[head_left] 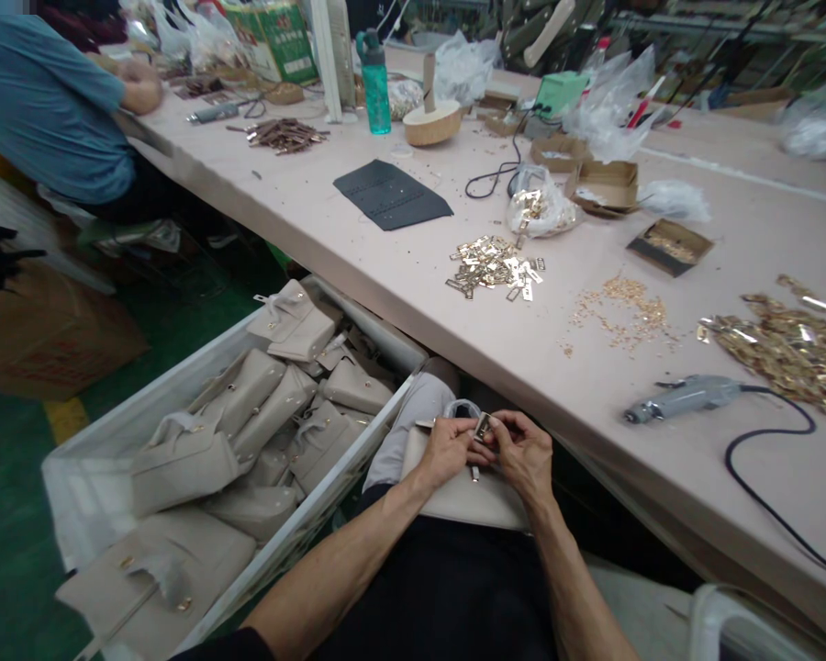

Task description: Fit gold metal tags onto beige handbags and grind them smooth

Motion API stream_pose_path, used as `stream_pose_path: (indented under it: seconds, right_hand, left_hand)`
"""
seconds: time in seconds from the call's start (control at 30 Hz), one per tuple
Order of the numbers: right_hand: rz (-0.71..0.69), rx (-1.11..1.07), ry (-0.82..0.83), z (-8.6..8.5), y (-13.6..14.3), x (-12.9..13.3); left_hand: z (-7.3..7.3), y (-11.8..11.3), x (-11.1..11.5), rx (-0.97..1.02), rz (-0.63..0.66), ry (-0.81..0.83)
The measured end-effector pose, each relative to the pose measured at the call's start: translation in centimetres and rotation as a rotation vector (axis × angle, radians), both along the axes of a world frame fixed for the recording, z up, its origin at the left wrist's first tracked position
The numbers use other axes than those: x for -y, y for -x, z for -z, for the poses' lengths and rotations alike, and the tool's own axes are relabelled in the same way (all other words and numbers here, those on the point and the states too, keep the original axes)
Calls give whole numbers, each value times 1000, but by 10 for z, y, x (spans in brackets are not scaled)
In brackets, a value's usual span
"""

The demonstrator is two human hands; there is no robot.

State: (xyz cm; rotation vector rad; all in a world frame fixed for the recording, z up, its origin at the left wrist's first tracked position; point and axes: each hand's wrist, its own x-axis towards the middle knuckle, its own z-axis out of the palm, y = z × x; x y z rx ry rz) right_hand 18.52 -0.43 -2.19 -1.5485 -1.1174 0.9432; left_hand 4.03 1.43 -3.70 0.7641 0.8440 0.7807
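Observation:
A beige handbag (pixel 474 500) lies across my lap, with a small metal fitting showing below my fingers. Over it, both hands meet at a small metal plate (pixel 483 427), which looks like a bag clasp part. My left hand (pixel 449 448) pinches the plate from the left, fingers curled. From the right, my right hand (pixel 527 450) grips it between thumb and fingertips. The fingers partly cover the plate, so its full shape is hidden.
A white crate (pixel 75 496) of beige handbags (pixel 185 459) stands at my left. On the table (pixel 413 266) lie metal plates (pixel 496 264), screw-like bits (pixel 623 308), gold parts (pixel 791 353) and a corded electric screwdriver (pixel 688 397). A co-worker (pixel 55 110) sits at the far left.

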Motion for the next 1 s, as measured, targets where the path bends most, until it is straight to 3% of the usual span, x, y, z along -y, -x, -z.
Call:
stream_pose_path:
  seconds: [0.33, 0.73, 1.0]
  right_hand:
    - [-39, 173, -89, -2, 2, 3]
    - [-3, 160, -91, 5, 2, 2]
    - [1, 211, -108, 5, 4, 3]
  left_hand:
    - [-1, 0, 0, 2, -9, 2]
    - [1, 2, 1, 35, 9, -5]
    - [7, 2, 4, -24, -17, -110]
